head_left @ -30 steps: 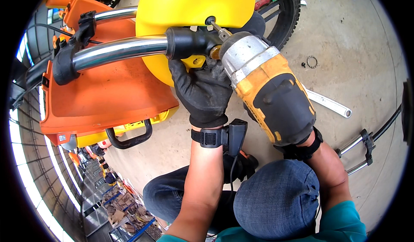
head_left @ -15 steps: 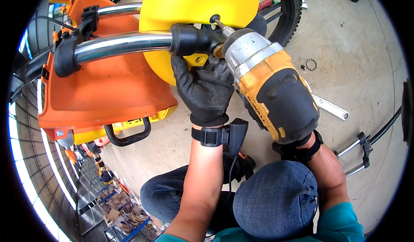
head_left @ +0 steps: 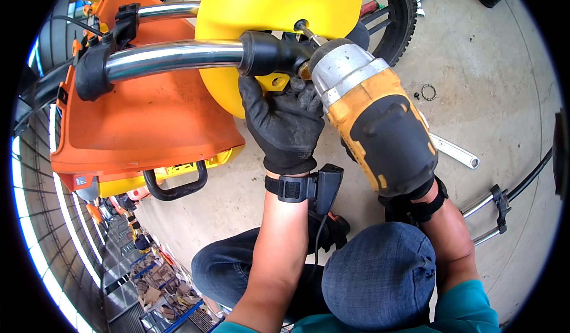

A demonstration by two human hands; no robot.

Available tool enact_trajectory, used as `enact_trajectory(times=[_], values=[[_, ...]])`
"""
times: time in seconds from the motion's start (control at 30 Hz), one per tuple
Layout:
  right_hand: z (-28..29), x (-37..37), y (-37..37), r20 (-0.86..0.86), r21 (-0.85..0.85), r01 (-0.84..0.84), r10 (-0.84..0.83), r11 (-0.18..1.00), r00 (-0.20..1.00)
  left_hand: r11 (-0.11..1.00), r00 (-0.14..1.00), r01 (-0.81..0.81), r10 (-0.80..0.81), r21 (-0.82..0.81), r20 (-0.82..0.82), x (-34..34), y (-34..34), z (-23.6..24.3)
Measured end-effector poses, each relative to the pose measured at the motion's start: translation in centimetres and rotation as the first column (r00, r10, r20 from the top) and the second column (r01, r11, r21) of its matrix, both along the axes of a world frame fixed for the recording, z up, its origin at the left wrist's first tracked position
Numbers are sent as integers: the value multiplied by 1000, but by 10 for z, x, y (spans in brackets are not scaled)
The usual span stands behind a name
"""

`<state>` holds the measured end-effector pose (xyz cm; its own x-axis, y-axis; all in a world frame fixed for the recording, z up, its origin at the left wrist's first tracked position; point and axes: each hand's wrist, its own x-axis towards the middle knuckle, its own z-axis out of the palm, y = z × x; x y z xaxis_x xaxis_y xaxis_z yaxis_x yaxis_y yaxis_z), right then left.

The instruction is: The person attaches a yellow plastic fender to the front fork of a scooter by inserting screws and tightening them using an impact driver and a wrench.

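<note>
A yellow mudguard [head_left: 279, 3] is fixed beside a motorbike's chrome fork tube [head_left: 172, 60] with a black lower end [head_left: 261, 54]. In my right hand [head_left: 418, 193], gloved and mostly hidden beneath the tool, is a yellow-and-black cordless impact wrench [head_left: 395, 134]. Its slim bit [head_left: 312, 34] reaches into a dark hole [head_left: 301, 24] in the mudguard. My left hand [head_left: 285, 125], in a black glove, is just below the fork end with its fingers curled and its thumb up against the fork. What those fingers hold, if anything, is hidden.
A knobbly tyre [head_left: 401, 30] stands behind the mudguard. Orange bodywork [head_left: 148, 116] with a black loop handle [head_left: 178, 193] fills the left. A silver spanner [head_left: 454, 150] and a small toothed ring [head_left: 428, 92] lie on the concrete floor. Another fork-like metal part [head_left: 487, 214] lies at right.
Little differs. The mudguard and fork sit slightly farther right in view, and the wrench body has tilted a little. Both hands keep their places, with the bit still in the hole.
</note>
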<state>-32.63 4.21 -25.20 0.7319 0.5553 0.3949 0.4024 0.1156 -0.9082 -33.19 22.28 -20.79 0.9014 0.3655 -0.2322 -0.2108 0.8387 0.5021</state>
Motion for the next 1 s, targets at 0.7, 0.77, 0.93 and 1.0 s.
enact_trajectory(times=[0.7,0.77,0.93,1.0], values=[[14,-16,-62,-749,155,-98,182,983,637,959,938,183,-105,214,-331,-51,-12,-13],[5,-22,-69,-828,208,-82,220,975,516,954,926,215,-132,207,-353,-63,-12,-17],[-19,-34,-67,-918,302,-29,299,953,261,922,922,202,-65,331,-381,-57,-10,2],[-16,-32,-64,-890,265,-108,286,958,355,935,950,182,-87,303,-300,-56,-3,0]])
